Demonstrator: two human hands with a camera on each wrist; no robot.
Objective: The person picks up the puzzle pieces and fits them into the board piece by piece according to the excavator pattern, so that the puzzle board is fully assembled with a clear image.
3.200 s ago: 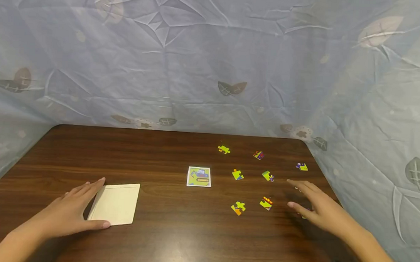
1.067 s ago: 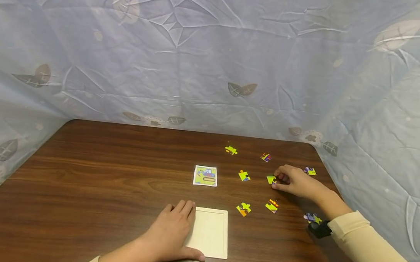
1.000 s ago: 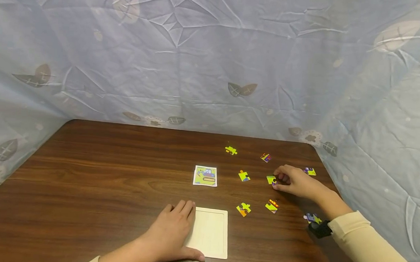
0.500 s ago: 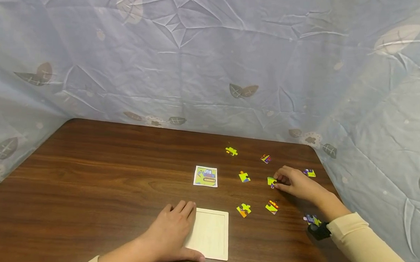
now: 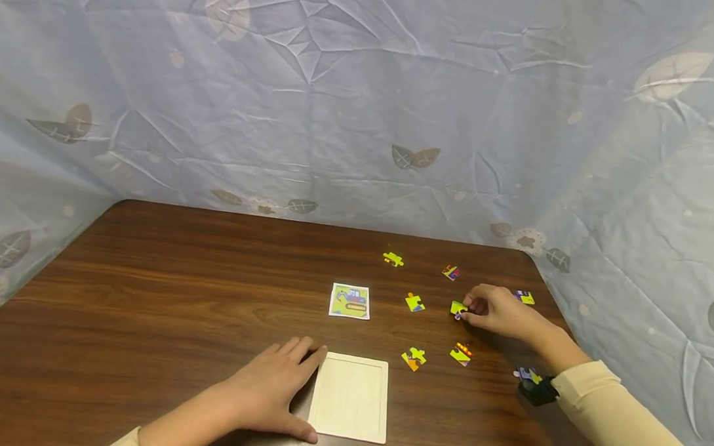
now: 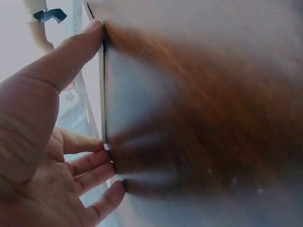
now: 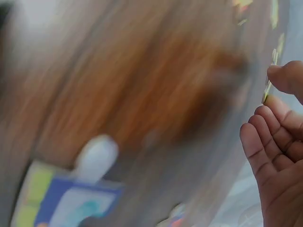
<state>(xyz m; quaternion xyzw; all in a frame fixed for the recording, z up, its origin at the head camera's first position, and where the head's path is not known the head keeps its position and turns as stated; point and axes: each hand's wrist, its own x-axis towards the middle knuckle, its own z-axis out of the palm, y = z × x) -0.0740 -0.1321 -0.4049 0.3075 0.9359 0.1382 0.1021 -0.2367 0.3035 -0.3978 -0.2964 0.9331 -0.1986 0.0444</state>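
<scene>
Head view, left hand (image 5: 271, 387): the grip is lying spread at the left edge of a pale, square wooden tray (image 5: 351, 397).
Head view, right hand (image 5: 498, 310): the grip is pinching a flat yellow-green and purple jigsaw piece (image 5: 457, 308), right of a square, white-bordered picture card (image 5: 350, 301) on the brown wood-grain tabletop (image 5: 213, 290).
Left wrist view, tray: its edge is touching the thumb.
Right wrist view, piece: it is standing edge-on between thumb and finger.

Lime-green jigsaw piece (image 5: 457, 308) between right-hand fingers (image 7: 289, 79), pale square tray (image 5: 351, 397) flat on the table (image 5: 213, 283)
</scene>
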